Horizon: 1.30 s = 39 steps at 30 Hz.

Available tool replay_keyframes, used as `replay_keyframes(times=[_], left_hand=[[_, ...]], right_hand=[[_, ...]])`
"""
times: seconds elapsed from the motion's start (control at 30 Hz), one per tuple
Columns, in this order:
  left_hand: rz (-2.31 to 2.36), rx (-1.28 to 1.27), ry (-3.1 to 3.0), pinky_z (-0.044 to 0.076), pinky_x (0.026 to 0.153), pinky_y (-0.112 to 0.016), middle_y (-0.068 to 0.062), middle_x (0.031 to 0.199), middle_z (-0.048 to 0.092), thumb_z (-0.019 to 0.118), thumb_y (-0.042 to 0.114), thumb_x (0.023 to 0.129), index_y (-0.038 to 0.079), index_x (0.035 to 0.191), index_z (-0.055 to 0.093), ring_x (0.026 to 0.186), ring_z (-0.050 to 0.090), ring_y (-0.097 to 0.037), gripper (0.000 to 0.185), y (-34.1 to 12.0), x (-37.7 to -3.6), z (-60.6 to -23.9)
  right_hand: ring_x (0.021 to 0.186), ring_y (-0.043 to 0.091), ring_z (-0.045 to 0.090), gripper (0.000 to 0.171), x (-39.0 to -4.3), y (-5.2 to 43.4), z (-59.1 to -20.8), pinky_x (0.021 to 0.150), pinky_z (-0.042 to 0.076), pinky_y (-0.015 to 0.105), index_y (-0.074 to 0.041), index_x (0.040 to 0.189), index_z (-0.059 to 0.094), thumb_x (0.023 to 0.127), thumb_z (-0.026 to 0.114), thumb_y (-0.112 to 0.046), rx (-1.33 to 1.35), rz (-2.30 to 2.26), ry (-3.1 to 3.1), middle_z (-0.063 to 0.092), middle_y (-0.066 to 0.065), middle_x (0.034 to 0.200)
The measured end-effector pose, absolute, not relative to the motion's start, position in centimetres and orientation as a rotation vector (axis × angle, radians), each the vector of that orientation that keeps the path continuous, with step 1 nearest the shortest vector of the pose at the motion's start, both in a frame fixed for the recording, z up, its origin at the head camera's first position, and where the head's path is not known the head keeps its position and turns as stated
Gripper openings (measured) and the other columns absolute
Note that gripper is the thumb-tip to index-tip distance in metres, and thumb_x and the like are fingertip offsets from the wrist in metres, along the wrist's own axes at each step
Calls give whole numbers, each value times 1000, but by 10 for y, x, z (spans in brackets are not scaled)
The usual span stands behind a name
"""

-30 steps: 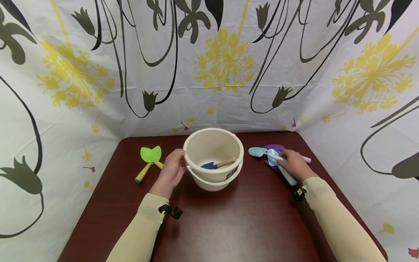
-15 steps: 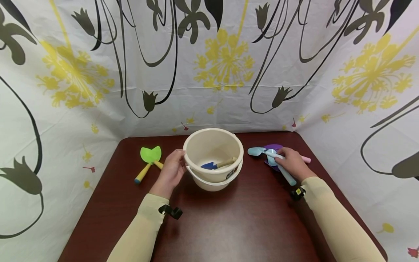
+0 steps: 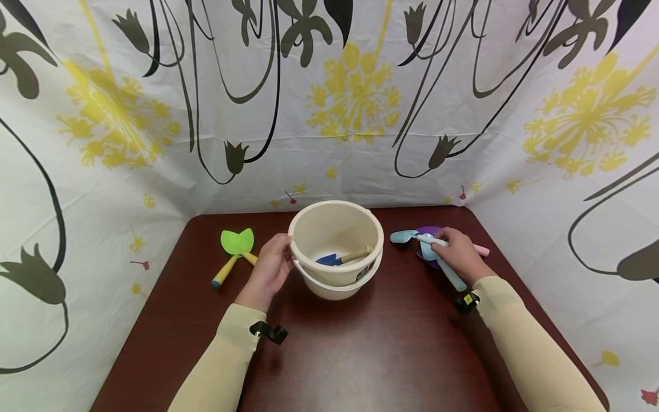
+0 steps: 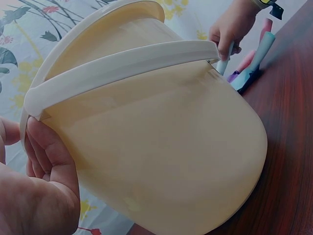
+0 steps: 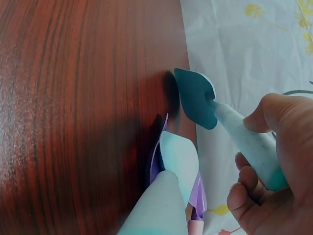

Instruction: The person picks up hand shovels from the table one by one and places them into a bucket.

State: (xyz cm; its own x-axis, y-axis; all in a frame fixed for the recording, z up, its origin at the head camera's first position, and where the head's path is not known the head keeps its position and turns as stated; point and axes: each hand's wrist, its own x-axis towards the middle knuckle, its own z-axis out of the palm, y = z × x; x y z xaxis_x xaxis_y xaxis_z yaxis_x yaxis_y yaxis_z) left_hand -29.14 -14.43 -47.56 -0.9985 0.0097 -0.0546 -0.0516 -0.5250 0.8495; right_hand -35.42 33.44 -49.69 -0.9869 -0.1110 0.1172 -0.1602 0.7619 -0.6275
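A person's left hand [image 3: 272, 268] gripped the side of a cream bucket [image 3: 336, 247] at the middle of a dark wooden table [image 3: 360, 355], fingers curled round the rim where the lowered handle meets it, while the right hand [image 3: 460, 255] closed round the pale handle of a teal trowel [image 3: 412, 238] to the right of the bucket. Inside the bucket lay a blue trowel [image 3: 341, 258] with a wooden handle. The teal trowel's blade pointed toward the bucket, apparently raised just off the table, its handle running back into the fist; the right wrist view showed fingers and thumb wrapped firmly round it. Directly beneath that hand lay a light-blue trowel [image 3: 443, 266] and a purple trowel [image 3: 430, 246] with a pink handle, stacked and touching each other. To the left of the bucket, well apart from it, sat a green trowel [image 3: 233, 250] with a yellow and blue handle.

The likeliest trouble, judging from the pile, was that the lifted trowel could snag or drag the two lying under it, sliding them toward the table's right edge. The bucket looked tilted in the left wrist view, so a hard knock from the blade against its rim might tip it if the left hand's hold slackened
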Motion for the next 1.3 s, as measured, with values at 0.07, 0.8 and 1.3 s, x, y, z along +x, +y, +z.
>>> replay_keyframes(times=[0.07,0.8,1.3], left_hand=[[2719,-58,1506,48,66,-23,-4,89,58,57,8,107,-1,105,63,76,55,-15,11,-144,-291,-476],[2715,-72,1507,48,67,-24,-5,91,58,57,8,106,-1,107,63,77,54,-15,10,-144,-290,-473],[2716,-60,1509,48,67,-24,-5,91,57,57,8,106,0,105,63,78,54,-16,10,-143,-289,-472]], right_hand=[[95,32,59,28,-355,334,-497,83,49,42,2,123,67,106,70,-20,221,1044,-2873,69,19,110],[102,35,57,21,-358,334,-497,89,48,47,2,120,67,109,66,-15,285,1020,-2840,65,20,115],[105,37,57,24,-350,323,-469,93,48,53,0,123,66,111,66,-21,268,978,-2806,63,20,121]])
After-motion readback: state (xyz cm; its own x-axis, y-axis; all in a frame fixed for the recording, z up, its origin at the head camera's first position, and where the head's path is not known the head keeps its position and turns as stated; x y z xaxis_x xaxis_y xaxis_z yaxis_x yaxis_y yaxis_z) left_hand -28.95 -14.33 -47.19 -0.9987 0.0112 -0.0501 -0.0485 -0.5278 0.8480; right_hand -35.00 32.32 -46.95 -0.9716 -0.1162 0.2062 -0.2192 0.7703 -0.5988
